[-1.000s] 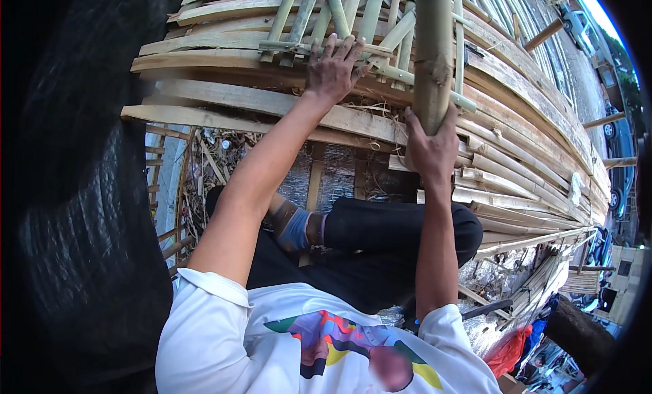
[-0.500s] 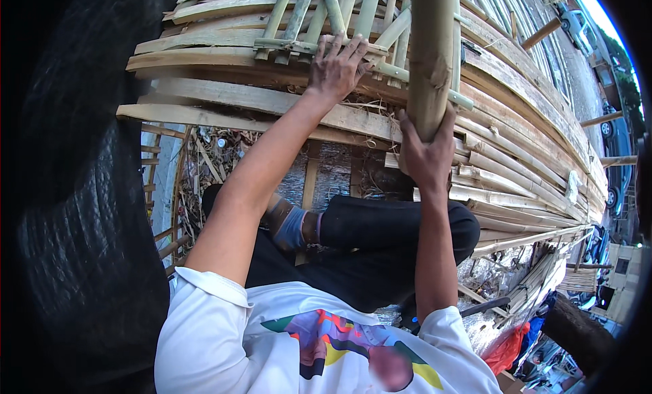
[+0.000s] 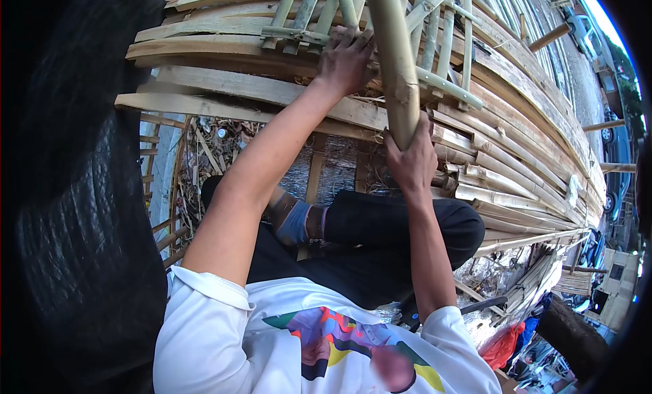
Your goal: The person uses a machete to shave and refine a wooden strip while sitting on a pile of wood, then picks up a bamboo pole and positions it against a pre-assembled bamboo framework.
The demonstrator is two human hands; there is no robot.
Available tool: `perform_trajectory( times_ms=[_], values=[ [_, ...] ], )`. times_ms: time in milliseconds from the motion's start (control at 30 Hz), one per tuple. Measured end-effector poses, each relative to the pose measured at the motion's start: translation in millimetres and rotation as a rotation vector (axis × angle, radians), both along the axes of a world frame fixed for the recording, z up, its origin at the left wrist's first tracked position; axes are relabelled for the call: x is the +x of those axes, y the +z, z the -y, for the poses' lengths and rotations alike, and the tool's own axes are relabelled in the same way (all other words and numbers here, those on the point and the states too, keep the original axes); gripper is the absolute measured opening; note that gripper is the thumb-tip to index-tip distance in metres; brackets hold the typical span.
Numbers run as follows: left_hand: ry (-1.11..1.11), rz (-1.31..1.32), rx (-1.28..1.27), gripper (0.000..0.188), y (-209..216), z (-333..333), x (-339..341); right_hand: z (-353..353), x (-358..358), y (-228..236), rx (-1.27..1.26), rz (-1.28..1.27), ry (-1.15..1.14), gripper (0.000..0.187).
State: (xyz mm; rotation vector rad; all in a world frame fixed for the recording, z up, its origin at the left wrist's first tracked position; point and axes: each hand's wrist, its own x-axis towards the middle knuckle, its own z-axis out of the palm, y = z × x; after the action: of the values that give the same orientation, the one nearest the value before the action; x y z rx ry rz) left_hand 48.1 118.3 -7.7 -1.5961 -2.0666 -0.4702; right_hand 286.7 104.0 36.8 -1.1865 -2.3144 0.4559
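My right hand (image 3: 413, 159) is wrapped round the lower end of a thick bamboo pole (image 3: 397, 75), which extends away past the top edge of the view. The pole crosses over a lattice of thin bamboo strips (image 3: 435, 47) tied to crossbars and hides part of it. At the lattice's near edge, left of the pole, my left hand (image 3: 345, 62) has its fingers curled over the near crossbar (image 3: 295, 34). Beneath the lattice lie long split bamboo slats (image 3: 224, 88), side by side.
A black sheet (image 3: 81, 210) hangs along the left. My bent leg (image 3: 367, 224) is under the slats' near edge, above litter and shavings (image 3: 221, 139). Posts (image 3: 549, 37) stick out on the right, with parked vehicles (image 3: 614, 159) beyond. A red bag (image 3: 504, 345) lies lower right.
The pole and my right hand have swung left, and the pole now leans across the lattice. My left fingers have gone from spread to curled. The lattice's right part has shifted slightly right.
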Motion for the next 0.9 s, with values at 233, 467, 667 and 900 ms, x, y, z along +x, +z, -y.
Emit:
perform_trajectory(
  times_ms=[233, 467, 667, 900],
  values=[
    [0.001, 0.015, 0.057, 0.082, -4, 2, -2, 17, -8, 30, -0.03, -0.212, 0.033, 0.073],
    [0.003, 0.019, 0.056, 0.08, -3, 2, -1, 7, -4, 15, -0.102, -0.063, -0.084, 0.077],
    [0.002, 0.009, 0.077, 0.08, -8, -1, -2, 15, -6, 34, 0.089, -0.283, -0.003, 0.078],
    [0.019, 0.012, 0.028, 0.077, -2, 0, 1, 2, -11, 4, -0.068, -0.009, -0.09, 0.074]
  ],
)
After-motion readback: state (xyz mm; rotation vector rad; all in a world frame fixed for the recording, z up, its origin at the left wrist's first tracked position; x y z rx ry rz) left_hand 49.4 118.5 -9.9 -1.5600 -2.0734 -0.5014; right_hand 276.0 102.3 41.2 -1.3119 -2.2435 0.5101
